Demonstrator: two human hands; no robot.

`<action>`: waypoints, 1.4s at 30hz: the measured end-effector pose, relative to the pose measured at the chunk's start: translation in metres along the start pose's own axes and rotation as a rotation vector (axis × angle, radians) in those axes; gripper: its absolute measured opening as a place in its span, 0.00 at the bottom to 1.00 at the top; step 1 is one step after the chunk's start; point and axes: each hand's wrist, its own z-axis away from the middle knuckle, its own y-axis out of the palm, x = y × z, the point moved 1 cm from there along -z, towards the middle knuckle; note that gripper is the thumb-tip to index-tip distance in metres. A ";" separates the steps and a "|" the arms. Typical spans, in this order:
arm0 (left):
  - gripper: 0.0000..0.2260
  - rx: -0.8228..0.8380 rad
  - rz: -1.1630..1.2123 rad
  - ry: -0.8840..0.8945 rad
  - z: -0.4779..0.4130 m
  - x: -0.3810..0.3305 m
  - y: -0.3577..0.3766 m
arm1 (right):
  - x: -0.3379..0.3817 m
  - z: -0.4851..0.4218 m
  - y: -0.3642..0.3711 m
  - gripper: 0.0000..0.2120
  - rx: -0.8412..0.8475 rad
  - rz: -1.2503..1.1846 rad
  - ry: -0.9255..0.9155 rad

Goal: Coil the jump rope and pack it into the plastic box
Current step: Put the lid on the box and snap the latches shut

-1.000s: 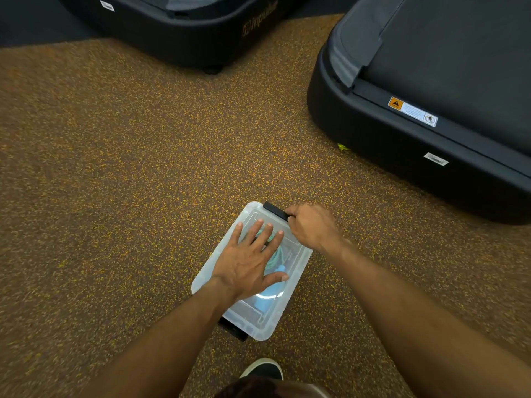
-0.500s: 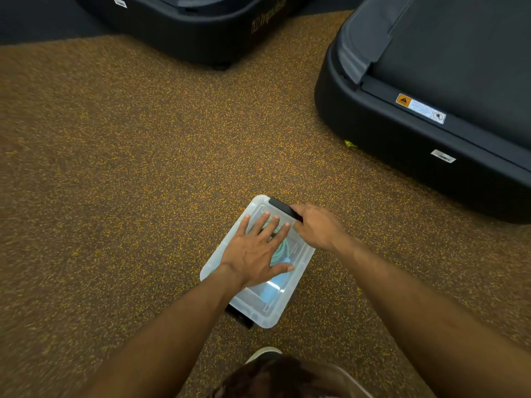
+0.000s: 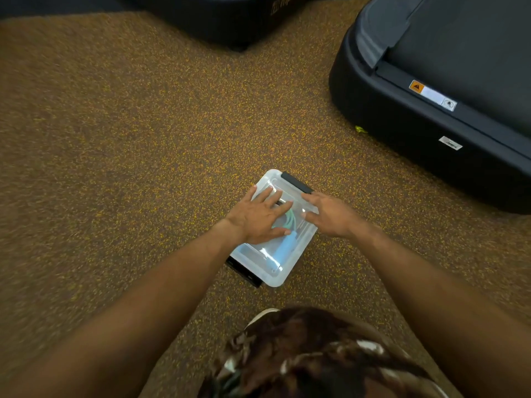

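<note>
A clear plastic box (image 3: 253, 252) with its lid on lies on the speckled floor in front of me. Through the lid I see the jump rope (image 3: 283, 248), its light blue handle and greenish cord coiled inside. A black latch (image 3: 296, 182) sits at the far end, another black latch (image 3: 244, 271) at the near end. My left hand (image 3: 258, 218) lies flat on the lid with fingers spread. My right hand (image 3: 330, 215) hovers at the lid's right edge, fingers apart, holding nothing.
A black treadmill base (image 3: 416, 133) stands to the right and another black machine base (image 3: 230, 24) at the top. A shoe tip (image 3: 260, 315) and patterned shorts (image 3: 316, 360) show at the bottom. Brown speckled rubber floor (image 3: 115, 139) stretches to the left.
My right hand has come off the far black latch and opened beside the lid. The view has pulled back and the box sits further from me. My left hand stays flat on the lid.
</note>
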 end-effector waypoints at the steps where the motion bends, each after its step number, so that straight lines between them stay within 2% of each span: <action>1: 0.32 -0.049 0.054 -0.007 0.005 0.000 0.001 | 0.001 0.004 0.000 0.27 -0.009 -0.020 -0.007; 4: 0.27 -0.148 0.173 -0.038 0.022 0.004 0.004 | 0.005 0.013 0.006 0.25 -0.012 -0.051 -0.033; 10: 0.25 -0.141 0.194 -0.062 0.056 0.011 0.008 | 0.024 0.032 0.026 0.26 0.013 -0.069 -0.051; 20: 0.23 -0.062 0.076 -0.076 0.107 0.011 0.034 | 0.070 0.060 0.062 0.27 0.094 -0.055 -0.131; 30: 0.23 -0.110 0.088 -0.100 0.137 0.011 0.054 | 0.084 0.064 0.080 0.29 0.120 0.040 -0.144; 33: 0.22 -0.202 0.106 -0.111 0.146 0.006 0.056 | 0.087 0.068 0.084 0.30 0.107 0.105 -0.146; 38: 0.16 -0.307 0.358 -0.264 0.157 0.000 0.068 | 0.090 0.072 0.095 0.30 0.087 0.247 -0.164; 42: 0.14 -0.254 0.930 -0.543 0.154 -0.006 0.074 | 0.088 0.070 0.102 0.31 0.067 0.315 -0.185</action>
